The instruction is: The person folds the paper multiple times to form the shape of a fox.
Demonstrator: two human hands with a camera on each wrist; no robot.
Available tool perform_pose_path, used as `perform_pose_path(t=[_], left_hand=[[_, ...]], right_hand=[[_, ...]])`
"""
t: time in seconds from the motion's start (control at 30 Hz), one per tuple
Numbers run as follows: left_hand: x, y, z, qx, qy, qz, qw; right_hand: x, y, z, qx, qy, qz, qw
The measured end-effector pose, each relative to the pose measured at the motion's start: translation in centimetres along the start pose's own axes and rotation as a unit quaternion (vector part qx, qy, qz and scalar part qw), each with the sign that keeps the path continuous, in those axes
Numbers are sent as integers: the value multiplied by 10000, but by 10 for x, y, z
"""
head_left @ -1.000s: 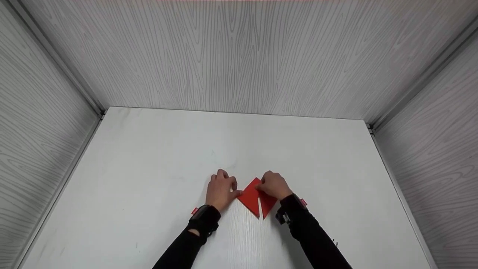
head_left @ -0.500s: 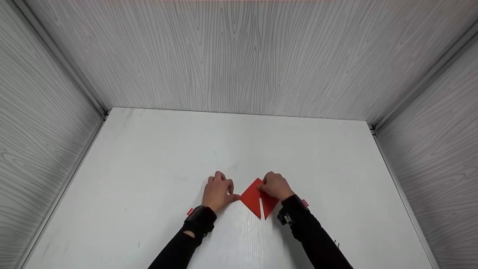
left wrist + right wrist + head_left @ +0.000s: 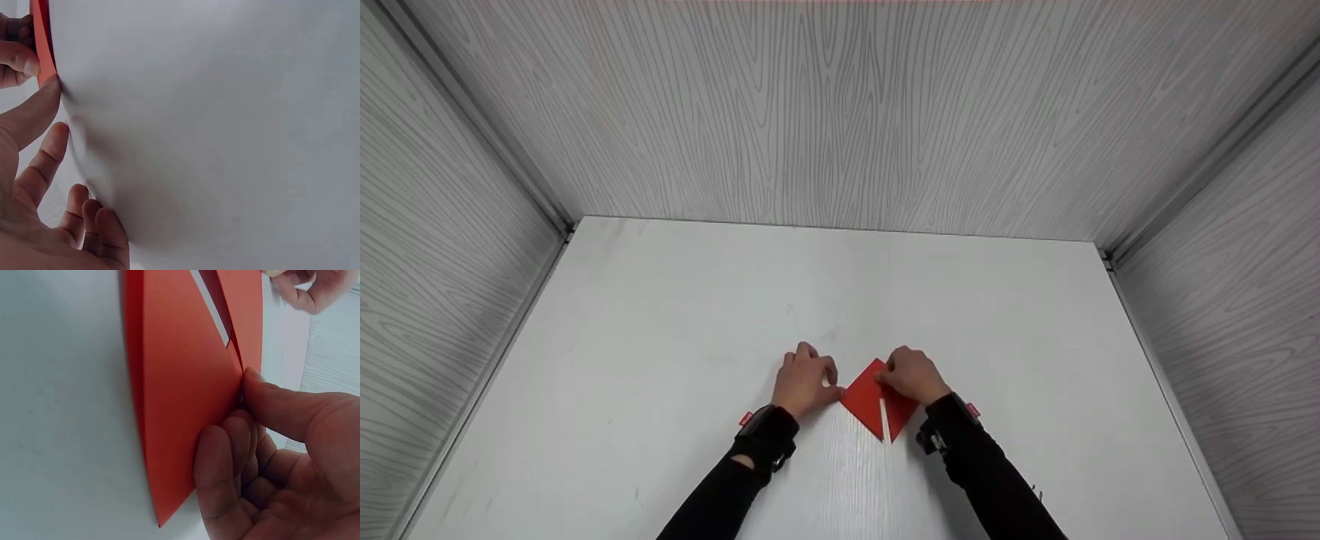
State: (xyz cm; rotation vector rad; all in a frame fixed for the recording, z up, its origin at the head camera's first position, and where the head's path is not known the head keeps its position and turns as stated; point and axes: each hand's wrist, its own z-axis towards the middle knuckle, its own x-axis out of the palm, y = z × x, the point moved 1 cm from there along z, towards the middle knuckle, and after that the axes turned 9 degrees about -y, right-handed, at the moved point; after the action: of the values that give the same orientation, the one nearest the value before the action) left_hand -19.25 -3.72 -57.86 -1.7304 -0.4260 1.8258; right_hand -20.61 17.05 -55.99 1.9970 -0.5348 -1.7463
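A folded sheet of red paper lies as a diamond on the white table, a narrow gap running in from its near corner. My left hand rests at its left side, thumb tip on the left corner and the other fingertips spread on the table. In the left wrist view the thumb meets the paper's edge. With curled fingers my right hand pinches the paper near its upper right side. The right wrist view has the right thumb at a flap's edge, fingers bent over the red paper.
The white tabletop spreads around both hands. Grey wood-grain panels rise behind it and at both sides. Black sleeves and wrist straps cover the forearms. Small dark marks show near the right forearm.
The left hand shifted slightly left, its thumb drawing out along the corner, then came back a little toward the paper. The right hand kept its hold, and the paper barely moved.
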Motion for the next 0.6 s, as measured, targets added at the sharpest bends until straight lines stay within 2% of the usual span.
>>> perform_pose_path(t=[0.17,0.6], left_hand=[[9,-3,10,110,-148,100,9998],[35,-21,33,-362,-514,614,9961]], right_hand=[[1,0,1,-23,15,49,10000],[0,-1,1,-33,-4,57,10000]])
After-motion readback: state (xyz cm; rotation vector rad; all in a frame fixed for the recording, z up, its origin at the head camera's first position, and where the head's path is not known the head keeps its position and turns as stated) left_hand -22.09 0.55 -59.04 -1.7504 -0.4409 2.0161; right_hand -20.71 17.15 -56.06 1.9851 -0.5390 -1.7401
